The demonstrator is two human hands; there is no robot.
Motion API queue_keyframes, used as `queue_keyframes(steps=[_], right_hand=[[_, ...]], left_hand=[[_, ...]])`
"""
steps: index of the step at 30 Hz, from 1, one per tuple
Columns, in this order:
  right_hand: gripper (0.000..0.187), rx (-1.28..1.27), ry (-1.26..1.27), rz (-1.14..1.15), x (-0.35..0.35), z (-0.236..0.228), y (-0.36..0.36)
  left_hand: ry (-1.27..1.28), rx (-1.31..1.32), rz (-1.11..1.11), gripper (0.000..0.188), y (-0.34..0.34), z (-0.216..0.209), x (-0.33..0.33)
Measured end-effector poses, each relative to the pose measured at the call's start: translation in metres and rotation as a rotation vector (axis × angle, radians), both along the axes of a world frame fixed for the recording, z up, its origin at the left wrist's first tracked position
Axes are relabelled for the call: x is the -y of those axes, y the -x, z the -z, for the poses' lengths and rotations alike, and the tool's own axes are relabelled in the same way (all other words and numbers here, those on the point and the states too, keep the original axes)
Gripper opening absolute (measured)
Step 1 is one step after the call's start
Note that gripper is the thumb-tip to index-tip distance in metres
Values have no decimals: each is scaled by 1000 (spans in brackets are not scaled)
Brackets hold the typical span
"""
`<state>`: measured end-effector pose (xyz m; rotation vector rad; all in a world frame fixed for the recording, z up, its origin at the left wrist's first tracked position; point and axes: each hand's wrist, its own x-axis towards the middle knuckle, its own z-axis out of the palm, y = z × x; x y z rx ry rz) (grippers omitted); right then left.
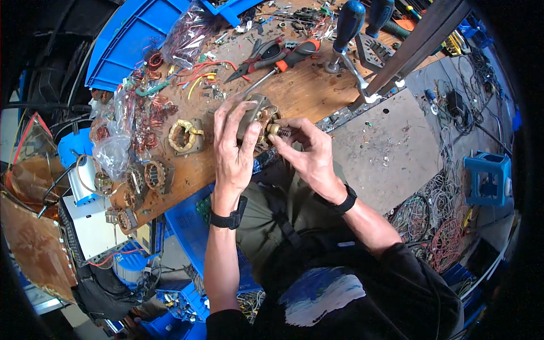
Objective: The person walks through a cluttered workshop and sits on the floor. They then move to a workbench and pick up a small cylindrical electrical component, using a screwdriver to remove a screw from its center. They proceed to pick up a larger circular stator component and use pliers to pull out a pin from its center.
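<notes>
Black shirt (pixel 396 292) cloth with a blue-and-white print lies nearest the camera, above olive trousers (pixel 252 226) and between the two bare forearms, each with a dark band at the wrist. Beyond the lap, over the near edge of the wooden tabletop (pixel 306 88), both hands meet at a small metal motor part (pixel 258 106). On its left side, the left hand (pixel 233 150) cups it, long fingers reaching up along the metal and the thumb set across the front; those fingers are curved around the piece rather than spread wide. From the opposite side comes the right hand (pixel 311 156), thumb and forefinger pinching a brassy ring-like piece (pixel 273 129) at the front of the motor part; whether the two pieces are joined cannot be told. Just left of the left hand stands a stator (pixel 195 144) with a pale wrapped winding, and more worn stators (pixel 158 175) sit nearer the tabletop's left end. Copper coils (pixel 158 116) lie in a heap beside clear plastic bags (pixel 113 153). Past the hands are red-and-grey pliers (pixel 266 56) and a screwdriver (pixel 300 54) with a red-and-black handle, its shaft slanting toward the left hand. To the right, a dirty flat board (pixel 391 147) lies near tangled cables (pixel 442 218) and a blue stool (pixel 487 178).
</notes>
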<state>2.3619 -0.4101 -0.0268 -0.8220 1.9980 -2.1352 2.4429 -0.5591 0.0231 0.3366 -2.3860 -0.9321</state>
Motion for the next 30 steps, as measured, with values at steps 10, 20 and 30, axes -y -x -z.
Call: queue_keyframes(steps=[10,20,30], right_hand=[[30,-117,-44,-14,-2,-10,6],[29,151,-87,-42,-4,3,2],[26,-192,20,43,0,-7,4]], left_hand=[[38,10,-3,40,0,-3,-1],[23,5,-2,37,0,-2,-2],[70,4,-30,39,-5,-3,-7]])
